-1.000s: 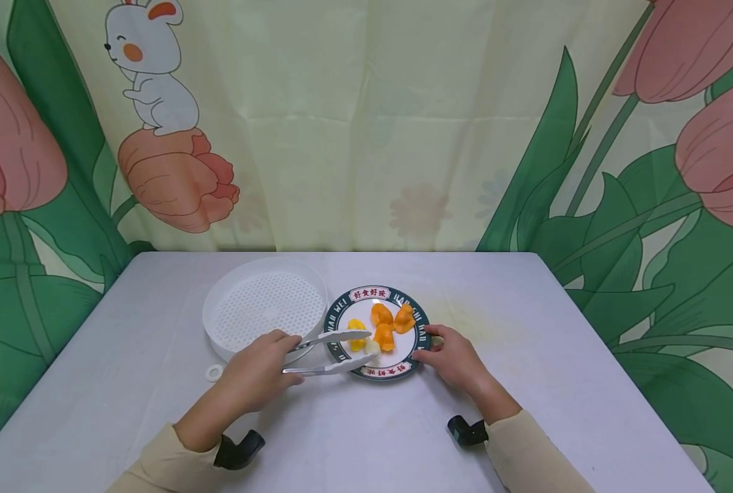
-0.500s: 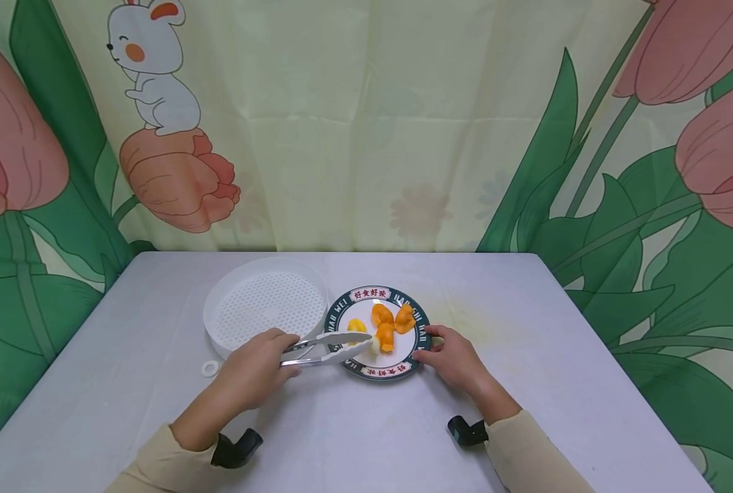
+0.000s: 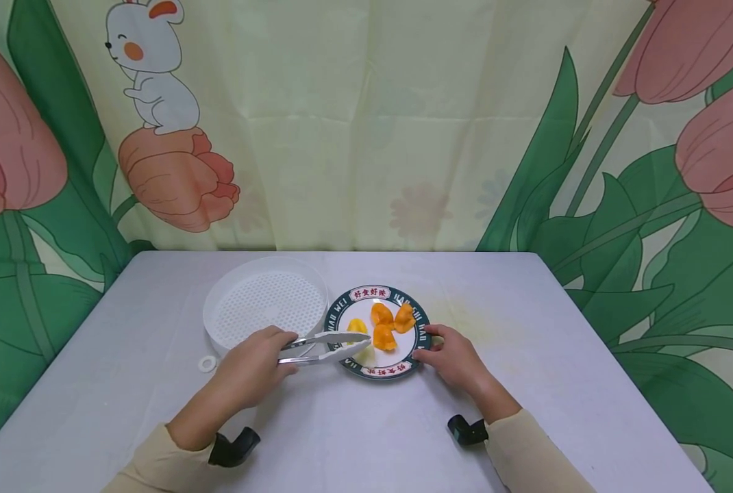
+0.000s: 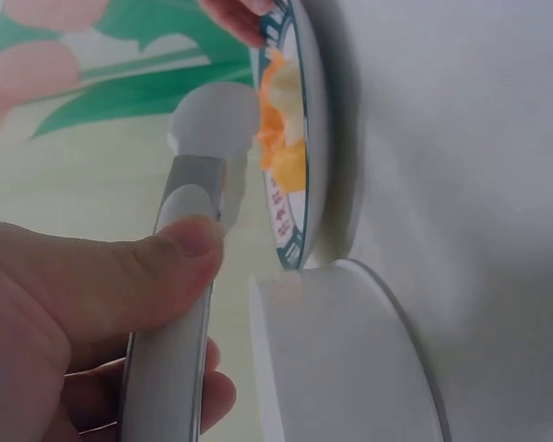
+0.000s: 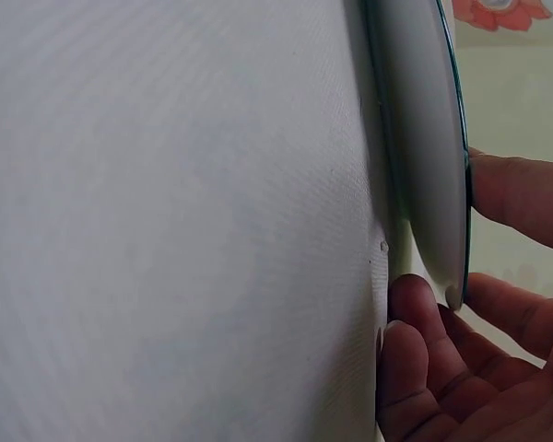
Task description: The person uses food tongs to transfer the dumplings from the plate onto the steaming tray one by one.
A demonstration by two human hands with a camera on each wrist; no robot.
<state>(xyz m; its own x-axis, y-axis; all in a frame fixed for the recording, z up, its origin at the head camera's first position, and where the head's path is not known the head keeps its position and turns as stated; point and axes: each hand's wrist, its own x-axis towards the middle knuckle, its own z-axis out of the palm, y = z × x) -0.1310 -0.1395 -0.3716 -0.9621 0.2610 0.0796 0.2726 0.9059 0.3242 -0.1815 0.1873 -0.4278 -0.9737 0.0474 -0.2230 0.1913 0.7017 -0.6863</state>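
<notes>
My left hand (image 3: 252, 370) grips metal tongs (image 3: 342, 353) with white tips; a white ring (image 3: 207, 363) shows at their rear end. The tips hover over the left part of a plate (image 3: 369, 293) with a dark green lettered rim, close together. On the plate lie several orange pieces (image 3: 383, 337), a yellow piece (image 3: 357, 325) partly hidden by the tongs, and a pale piece (image 3: 365, 357) just below the tips. At the plate's right edge my right hand (image 3: 455, 366) pinches the rim, thumb and finger on top, other fingers (image 5: 415, 304) underneath.
A round white perforated tray (image 3: 268, 301) stands left of the plate, partly behind my left hand. Both sit on a white-covered table (image 3: 366, 438). Behind it hangs a curtain (image 3: 366, 171) printed with tulips and a rabbit.
The tongs' tips have come closer together, and my left hand has shifted slightly left. The pale piece has moved a little left and nearer the plate's front. My right hand stays put.
</notes>
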